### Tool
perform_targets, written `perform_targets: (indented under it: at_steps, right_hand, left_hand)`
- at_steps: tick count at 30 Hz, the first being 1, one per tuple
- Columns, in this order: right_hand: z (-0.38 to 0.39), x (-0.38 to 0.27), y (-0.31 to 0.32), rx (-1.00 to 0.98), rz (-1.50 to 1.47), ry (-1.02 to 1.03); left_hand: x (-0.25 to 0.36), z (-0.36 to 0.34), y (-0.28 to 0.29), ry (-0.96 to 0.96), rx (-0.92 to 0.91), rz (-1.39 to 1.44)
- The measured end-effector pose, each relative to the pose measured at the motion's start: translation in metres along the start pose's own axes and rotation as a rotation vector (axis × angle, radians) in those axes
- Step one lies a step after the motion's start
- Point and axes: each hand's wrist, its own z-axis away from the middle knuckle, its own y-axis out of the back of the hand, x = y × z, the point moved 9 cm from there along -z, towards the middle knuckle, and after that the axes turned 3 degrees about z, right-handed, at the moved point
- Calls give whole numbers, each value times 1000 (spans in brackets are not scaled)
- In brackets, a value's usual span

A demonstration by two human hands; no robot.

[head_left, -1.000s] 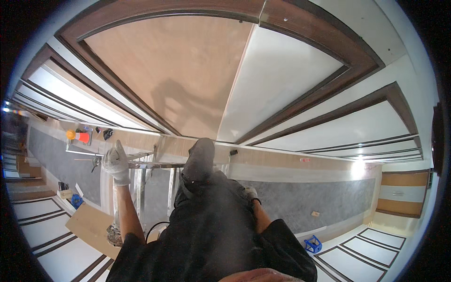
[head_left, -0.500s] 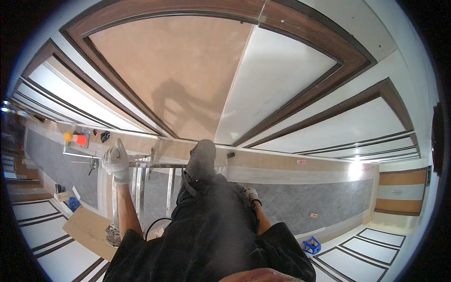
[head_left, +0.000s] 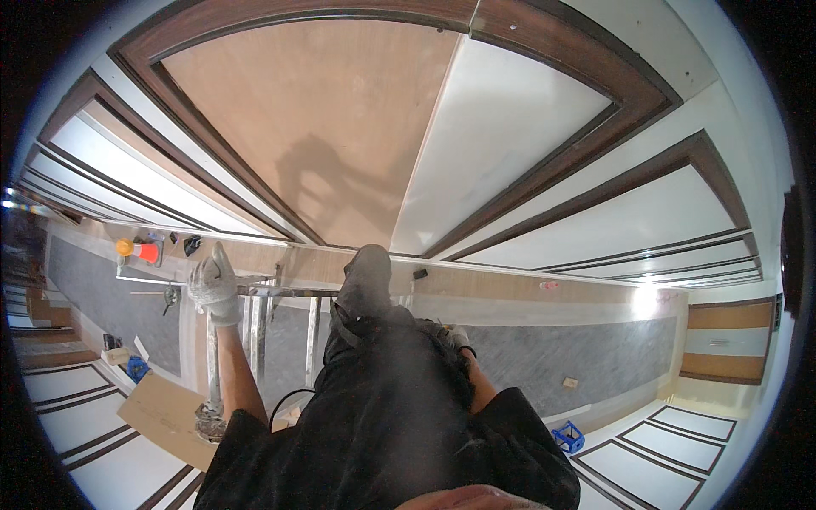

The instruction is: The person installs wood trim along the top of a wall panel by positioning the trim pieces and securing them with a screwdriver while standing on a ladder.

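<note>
My left hand [head_left: 212, 285], in a whitish work glove, is closed on the end of a metal ladder [head_left: 257, 331]. Its thumb points up and the other fingers curl down. At my right hip is my right hand [head_left: 459, 338], also gloved, with a dark band at the wrist. My dark clothing hides most of its fingers, so whether it holds anything cannot be made out. My raised leg [head_left: 365, 285] in dusty dark trousers stands between the hands, close to the wall.
A panelled wall [head_left: 314, 110] with brown frames rises ahead, one panel part wood, part white. An orange cone [head_left: 149, 252] stands on the grey-covered floor at left. Cardboard [head_left: 166, 416] lies lower left. A blue stool [head_left: 568, 438] is lower right; a small block [head_left: 570, 382] lies nearby.
My view and body have shifted slightly. My left hand stays at the ladder, and my right hand remains by my hip.
</note>
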Motion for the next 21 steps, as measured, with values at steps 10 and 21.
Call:
perform_targets:
  at_steps: [10, 21]
  right_hand:
    - [-20, 39, -26, 0, 8, 48]
    - [-19, 57, -28, 49, 47, -55]
  left_hand:
    - [5, -2, -15, -111, 68, 3]
    - [8, -1, -9, -119, 116, -20]
